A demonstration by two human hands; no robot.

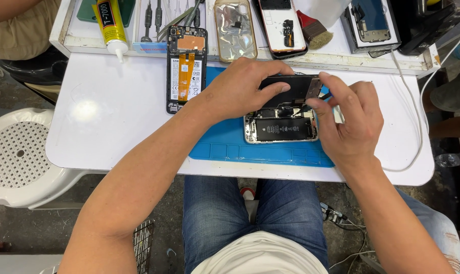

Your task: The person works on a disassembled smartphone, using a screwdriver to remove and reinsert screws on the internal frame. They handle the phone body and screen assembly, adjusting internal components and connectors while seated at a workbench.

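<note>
While the left hand (242, 86) clamps the lifted screen (291, 87) above the opened phone (280, 128), the right hand (349, 119) (fingers pinched) should guide its thin tool (305, 107) gently.

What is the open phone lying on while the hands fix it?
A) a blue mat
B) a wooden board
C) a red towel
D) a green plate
A: the open phone lies on a blue mat that sits on the white table.

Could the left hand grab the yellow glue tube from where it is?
Probably yes. The glue tube lies at the table's far left with open white table before it. But the left hand is holding up a phone screen, so it would have to let go first.
</note>
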